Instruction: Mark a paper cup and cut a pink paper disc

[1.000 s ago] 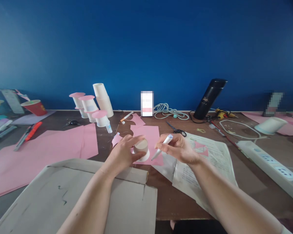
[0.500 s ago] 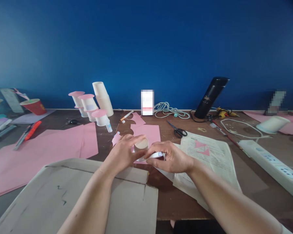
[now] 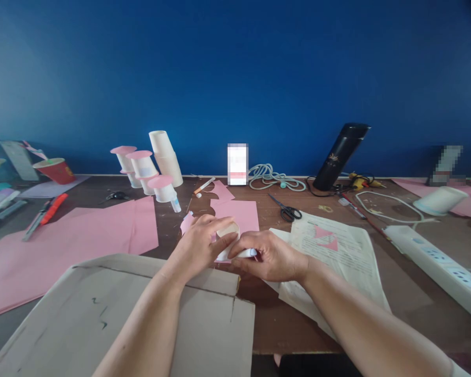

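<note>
A paper cup [image 3: 228, 229] stands between my hands over a pink paper sheet [image 3: 245, 213]. My left hand [image 3: 200, 238] wraps round the cup's left side, thumb across its front. In my right hand [image 3: 265, 254] a small white tube-like item [image 3: 248, 253] is pinched against the cup's lower right side; its inner end is hidden by my fingers. Left of my left hand lies a small curled pink scrap [image 3: 186, 222]. Farther back are white cups with pink discs [image 3: 160, 181] on them.
Cardboard [image 3: 133, 314] lies under my left forearm. Pink sheets [image 3: 98, 230] and a cutter [image 3: 41, 220] are at left. Scissors [image 3: 289, 212], printed paper [image 3: 349, 251], a leaning black bottle [image 3: 339, 157] and a power strip [image 3: 432, 254] are at right. A phone [image 3: 237, 165] stands behind.
My right hand has shifted slightly left with the white item, closer to the cup. The cup looks tilted a little differently, and my left hand stays round it.
</note>
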The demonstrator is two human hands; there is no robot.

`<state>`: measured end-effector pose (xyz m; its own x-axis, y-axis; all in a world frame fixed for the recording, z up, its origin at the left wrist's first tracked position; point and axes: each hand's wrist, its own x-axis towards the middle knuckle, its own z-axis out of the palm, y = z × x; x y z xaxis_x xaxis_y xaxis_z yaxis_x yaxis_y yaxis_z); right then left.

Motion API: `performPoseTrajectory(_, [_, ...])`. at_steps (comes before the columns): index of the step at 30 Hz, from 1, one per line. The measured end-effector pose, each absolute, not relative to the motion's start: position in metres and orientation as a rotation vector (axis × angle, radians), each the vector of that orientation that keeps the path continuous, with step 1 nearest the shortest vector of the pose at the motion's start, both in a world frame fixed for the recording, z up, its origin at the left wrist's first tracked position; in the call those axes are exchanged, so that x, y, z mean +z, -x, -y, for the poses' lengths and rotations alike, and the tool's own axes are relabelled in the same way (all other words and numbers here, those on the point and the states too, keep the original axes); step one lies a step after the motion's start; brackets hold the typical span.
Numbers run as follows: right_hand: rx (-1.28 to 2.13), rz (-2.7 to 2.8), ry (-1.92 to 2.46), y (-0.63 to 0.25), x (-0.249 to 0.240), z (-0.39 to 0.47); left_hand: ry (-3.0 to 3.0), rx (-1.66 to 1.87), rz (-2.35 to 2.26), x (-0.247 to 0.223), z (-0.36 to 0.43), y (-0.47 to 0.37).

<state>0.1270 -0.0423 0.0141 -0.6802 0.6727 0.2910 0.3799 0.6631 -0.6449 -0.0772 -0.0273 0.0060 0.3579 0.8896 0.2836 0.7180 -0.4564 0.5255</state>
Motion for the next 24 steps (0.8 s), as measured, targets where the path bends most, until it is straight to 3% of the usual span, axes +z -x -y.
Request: performPoseTrajectory(24, [0.823,2.410,0.882,-0.132,0.024,0.044,-2.310,0.764,-1.442,0.009,0.029,0.076])
